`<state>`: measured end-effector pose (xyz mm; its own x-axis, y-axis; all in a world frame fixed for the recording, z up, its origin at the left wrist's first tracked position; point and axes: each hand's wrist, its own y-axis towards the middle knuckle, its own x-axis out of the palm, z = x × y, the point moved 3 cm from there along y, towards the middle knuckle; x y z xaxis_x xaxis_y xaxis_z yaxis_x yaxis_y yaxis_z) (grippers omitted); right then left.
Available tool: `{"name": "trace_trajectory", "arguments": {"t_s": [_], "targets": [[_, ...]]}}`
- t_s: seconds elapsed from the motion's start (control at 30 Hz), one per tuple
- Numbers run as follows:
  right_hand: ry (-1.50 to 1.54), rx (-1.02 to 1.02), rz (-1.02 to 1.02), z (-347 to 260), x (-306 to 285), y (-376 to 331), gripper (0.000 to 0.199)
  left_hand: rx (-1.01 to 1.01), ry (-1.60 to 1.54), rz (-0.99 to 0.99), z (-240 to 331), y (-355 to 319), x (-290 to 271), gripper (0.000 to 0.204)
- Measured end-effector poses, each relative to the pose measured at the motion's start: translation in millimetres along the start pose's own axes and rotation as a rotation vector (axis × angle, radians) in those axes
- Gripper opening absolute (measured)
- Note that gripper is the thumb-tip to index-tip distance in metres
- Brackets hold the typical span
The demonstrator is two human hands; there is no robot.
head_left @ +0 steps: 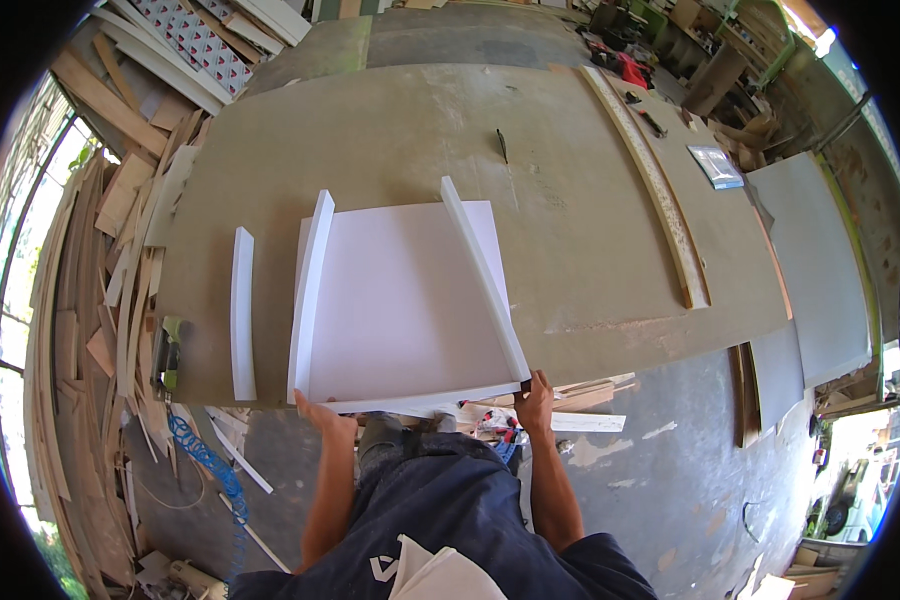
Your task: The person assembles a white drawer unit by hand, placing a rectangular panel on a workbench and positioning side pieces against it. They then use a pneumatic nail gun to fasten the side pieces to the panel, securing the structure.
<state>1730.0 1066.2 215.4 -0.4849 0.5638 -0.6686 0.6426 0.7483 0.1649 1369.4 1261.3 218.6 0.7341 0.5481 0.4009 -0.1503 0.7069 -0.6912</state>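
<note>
Fingers (302, 401) seem half-curled, my left hand (332, 420) and right hand (536, 402) gripping the white strip (420, 398) between: likely light, stiff; best held by its ends.

No lettering is readable (a white mark (382, 569) sits on the shirt (440, 490)).

Forms a broad tan tabletop (570, 230); carries white rectangular panel (395, 300) at seven o'clock, narrow white strip (242, 320) at eight, long brownish beam (658, 190) near three.
</note>
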Motion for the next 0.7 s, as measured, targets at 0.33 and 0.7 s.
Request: {"name": "trace_trajectory", "arguments": {"t_s": [0.33,0.7], "targets": [[0.006,-0.045,0.013,-10.9,-4.6,-13.8,0.025,0.045,0.352,0.167,-1.8,10.8,17.3,0.069],[-0.007,0.033,-0.025,0.8,-3.9,6.0,0.033,0.005,0.538,0.504,-3.6,22.7,9.3,0.09]]}}
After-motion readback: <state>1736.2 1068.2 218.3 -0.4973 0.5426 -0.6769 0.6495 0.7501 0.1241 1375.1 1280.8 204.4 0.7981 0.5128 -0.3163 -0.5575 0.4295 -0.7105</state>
